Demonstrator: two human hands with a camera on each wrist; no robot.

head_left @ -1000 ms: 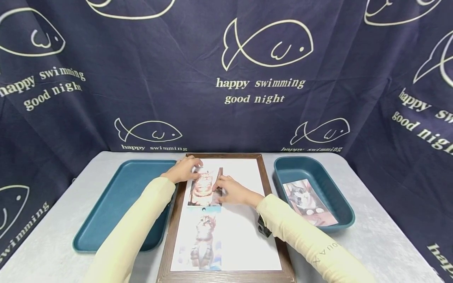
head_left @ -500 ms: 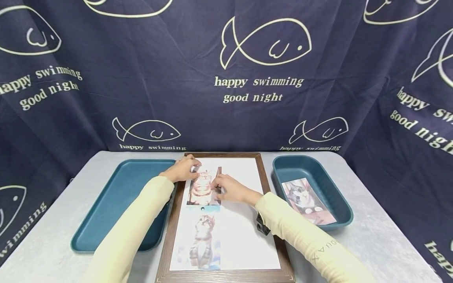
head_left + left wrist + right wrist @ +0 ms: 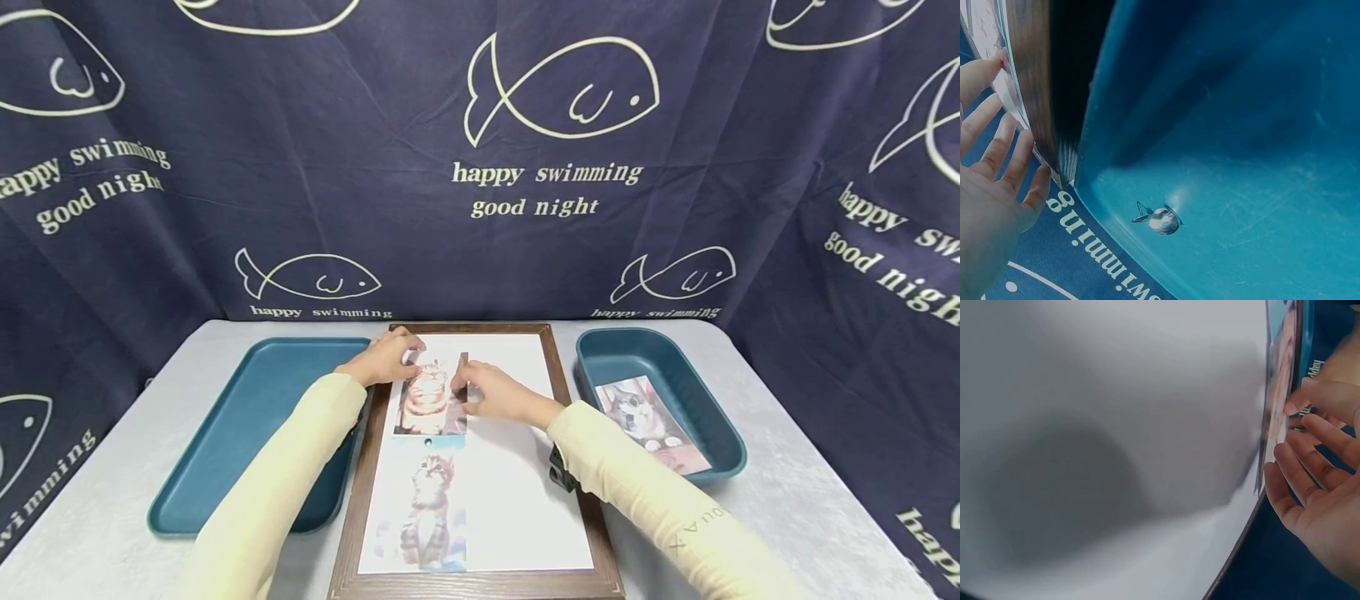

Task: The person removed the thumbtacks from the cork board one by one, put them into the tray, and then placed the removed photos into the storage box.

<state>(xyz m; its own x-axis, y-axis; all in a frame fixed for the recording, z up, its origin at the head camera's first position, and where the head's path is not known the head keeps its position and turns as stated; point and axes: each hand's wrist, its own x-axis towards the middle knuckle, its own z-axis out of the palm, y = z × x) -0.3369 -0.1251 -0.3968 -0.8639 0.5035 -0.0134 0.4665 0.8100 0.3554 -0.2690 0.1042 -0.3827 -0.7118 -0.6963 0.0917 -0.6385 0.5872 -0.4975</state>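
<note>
A photo of an orange cat [image 3: 426, 408] lies on the upper left of the white board [image 3: 525, 508]. My left hand [image 3: 382, 358] rests at its upper left corner; in the left wrist view the thumb touches the photo and the fingers extend along the frame. At the photo's right edge is my right hand [image 3: 502, 393], its fingers loosely bent in the right wrist view; contact is hard to tell. Below lies a photo of a sitting kitten [image 3: 431, 508], with a small round dark piece [image 3: 428, 442] on its top edge.
A brown wooden frame [image 3: 609, 558] borders the board. To its left stands a flat blue tray [image 3: 240, 450], where the left wrist view shows a small shiny round metal piece [image 3: 1164, 221]. A deeper blue bin [image 3: 697, 392] at right holds a grey-and-white cat photo [image 3: 652, 425].
My right hand's fingertips have shifted slightly right and up at the orange cat photo's right edge. The left hand stays at the corner. The whole head view has drifted a little.
</note>
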